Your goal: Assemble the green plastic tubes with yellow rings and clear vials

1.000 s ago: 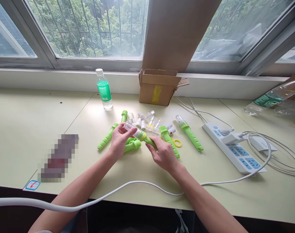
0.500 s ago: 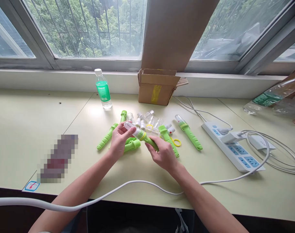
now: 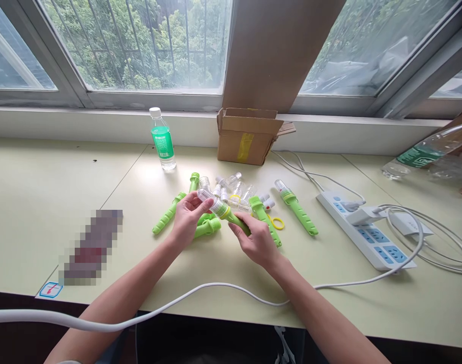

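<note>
Between my hands, above the table, is a green-handled stick with a clear ribbed cover (image 3: pixel 214 203) and a yellow ring at the joint. My left hand (image 3: pixel 187 215) pinches the clear cover with thumb and fingers. Around the green handle (image 3: pixel 239 222) my right hand (image 3: pixel 259 240) is closed. Loose green handles (image 3: pixel 169 215) lie behind and beside my hands, one (image 3: pixel 264 220) just past my right hand. A pile of clear covers (image 3: pixel 249 193) and small white-based pieces lies behind. One covered stick (image 3: pixel 297 207) rests to the right, near a yellow ring (image 3: pixel 278 223).
A green-labelled water bottle (image 3: pixel 163 141) and an open cardboard box (image 3: pixel 246 139) stand at the back. On the right lies a power strip (image 3: pixel 363 230) with plugs and coiled cables. A white cable (image 3: pixel 215 284) crosses in front over my arms. A pixelated object (image 3: pixel 92 247) lies at left.
Almost nothing differs. The view has shifted very slightly, and both hands keep the same hold on the stick and its clear cover.
</note>
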{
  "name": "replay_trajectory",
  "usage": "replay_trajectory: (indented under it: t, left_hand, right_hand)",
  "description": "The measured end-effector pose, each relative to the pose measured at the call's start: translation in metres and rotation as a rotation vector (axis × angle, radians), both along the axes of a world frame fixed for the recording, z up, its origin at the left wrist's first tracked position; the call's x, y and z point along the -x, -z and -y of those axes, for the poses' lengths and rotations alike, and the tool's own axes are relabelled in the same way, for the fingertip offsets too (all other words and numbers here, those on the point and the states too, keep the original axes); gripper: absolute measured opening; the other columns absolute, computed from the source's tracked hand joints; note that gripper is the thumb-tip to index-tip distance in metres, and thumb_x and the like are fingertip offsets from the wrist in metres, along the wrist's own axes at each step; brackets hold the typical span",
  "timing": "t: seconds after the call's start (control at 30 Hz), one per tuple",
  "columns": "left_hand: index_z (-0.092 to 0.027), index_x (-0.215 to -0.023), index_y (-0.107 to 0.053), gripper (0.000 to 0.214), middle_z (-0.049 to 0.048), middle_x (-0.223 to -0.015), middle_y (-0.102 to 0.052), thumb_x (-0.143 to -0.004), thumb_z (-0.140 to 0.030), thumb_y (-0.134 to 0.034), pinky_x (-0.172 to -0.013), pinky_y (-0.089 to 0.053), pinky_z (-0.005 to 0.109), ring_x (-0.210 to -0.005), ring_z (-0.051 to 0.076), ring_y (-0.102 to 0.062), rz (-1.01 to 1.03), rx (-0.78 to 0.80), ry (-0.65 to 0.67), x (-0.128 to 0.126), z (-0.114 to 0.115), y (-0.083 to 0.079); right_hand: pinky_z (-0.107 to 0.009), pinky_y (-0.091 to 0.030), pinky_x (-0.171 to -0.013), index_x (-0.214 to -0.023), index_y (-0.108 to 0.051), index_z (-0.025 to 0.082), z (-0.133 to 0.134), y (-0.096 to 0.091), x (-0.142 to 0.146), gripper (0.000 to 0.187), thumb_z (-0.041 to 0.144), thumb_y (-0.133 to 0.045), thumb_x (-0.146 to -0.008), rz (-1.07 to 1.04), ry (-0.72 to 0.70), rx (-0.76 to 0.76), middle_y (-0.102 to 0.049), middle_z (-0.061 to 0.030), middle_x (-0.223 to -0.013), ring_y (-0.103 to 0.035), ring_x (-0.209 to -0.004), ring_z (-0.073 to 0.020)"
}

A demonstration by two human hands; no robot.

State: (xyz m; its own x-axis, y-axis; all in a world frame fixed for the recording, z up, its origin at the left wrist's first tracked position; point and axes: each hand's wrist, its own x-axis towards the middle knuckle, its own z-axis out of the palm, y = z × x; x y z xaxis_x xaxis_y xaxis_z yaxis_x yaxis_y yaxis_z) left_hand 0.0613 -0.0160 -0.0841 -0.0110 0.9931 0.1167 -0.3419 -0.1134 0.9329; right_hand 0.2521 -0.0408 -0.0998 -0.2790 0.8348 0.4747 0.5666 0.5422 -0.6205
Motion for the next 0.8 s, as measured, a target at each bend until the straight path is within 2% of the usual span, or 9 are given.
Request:
replay_trajectory:
  t: [0.13,0.2,0.27,0.43,0.53,0.67,0.8]
  left_hand:
    - [-0.017,-0.1,-0.065,0.033,0.0075,-0.092,-0.07,-0.076,-0.037,-0.075,-0.074,-0.054,0.03,-0.081,0.017,-0.067,0.009,-0.005,0.062,0.0023,-0.0001,-0.0004]
    - [-0.017,-0.1,-0.065,0.033,0.0077,-0.092,-0.07,-0.076,-0.037,-0.074,-0.074,-0.054,0.03,-0.081,0.018,-0.066,0.015,-0.004,0.066,0.0028,-0.0002,0.0002]
    - [-0.017,-0.099,-0.066,0.032,0.0076,-0.091,-0.069,-0.076,-0.036,-0.074,-0.072,-0.054,0.03,-0.08,0.018,-0.065,0.019,-0.008,0.05,0.0024,-0.0002,0.001]
    - [-0.017,-0.1,-0.064,0.032,0.0059,-0.087,-0.067,-0.077,-0.038,-0.073,-0.07,-0.054,0.028,-0.077,0.016,-0.064,0.011,-0.036,0.008,-0.0018,0.0017,0.0033]
    - [-0.017,-0.096,-0.064,0.03,0.0051,-0.086,-0.067,-0.079,-0.041,-0.071,-0.071,-0.054,0.029,-0.077,0.016,-0.063,0.023,-0.051,0.007,-0.004,0.0029,0.0049]
    - [-0.017,-0.088,-0.064,0.029,0.0038,-0.083,-0.066,-0.076,-0.041,-0.073,-0.071,-0.052,0.028,-0.076,0.016,-0.064,0.024,-0.03,-0.026,-0.0038,0.0024,0.0056]
    - [-0.016,-0.089,-0.066,0.028,0.0037,-0.081,-0.066,-0.077,-0.04,-0.073,-0.07,-0.052,0.027,-0.075,0.015,-0.063,-0.018,-0.02,-0.046,-0.0022,0.0013,0.0047]
  right_hand:
    - [-0.027,-0.041,-0.053,-0.101,-0.063,0.018,0.0024,-0.0066,0.0014,0.021,0.035,-0.053,-0.093,-0.055,-0.035,0.183,-0.061,-0.0003,-0.066,-0.053,-0.055,-0.0146]
    - [-0.026,-0.041,-0.052,-0.1,-0.064,0.018,0.0032,-0.0079,0.002,0.022,0.036,-0.052,-0.094,-0.073,-0.05,0.228,-0.06,0.0001,-0.065,-0.052,-0.055,-0.0143]
    - [-0.026,-0.042,-0.054,-0.1,-0.064,0.018,0.0032,-0.0073,0.0026,0.021,0.035,-0.053,-0.093,-0.079,-0.045,0.202,-0.061,-0.0003,-0.067,-0.054,-0.057,-0.0147]
    - [-0.029,-0.047,-0.066,-0.103,-0.062,0.018,0.0012,-0.0018,0.0027,0.017,0.027,-0.057,-0.09,-0.041,0.013,-0.012,-0.069,-0.0048,-0.084,-0.063,-0.072,-0.0185]
    - [-0.03,-0.048,-0.069,-0.103,-0.061,0.018,0.0005,0.0007,0.0021,0.016,0.027,-0.058,-0.09,0.008,0.042,-0.095,-0.07,-0.0061,-0.087,-0.064,-0.076,-0.0203]
    - [-0.029,-0.046,-0.065,-0.105,-0.061,0.019,0.0009,0.002,0.0017,0.017,0.028,-0.058,-0.09,0.037,0.037,-0.113,-0.07,-0.0059,-0.086,-0.064,-0.074,-0.0204]
    - [-0.029,-0.045,-0.063,-0.105,-0.063,0.018,0.0021,0.0006,0.0021,0.019,0.029,-0.058,-0.09,0.009,0.021,-0.029,-0.07,-0.0051,-0.084,-0.062,-0.071,-0.019]
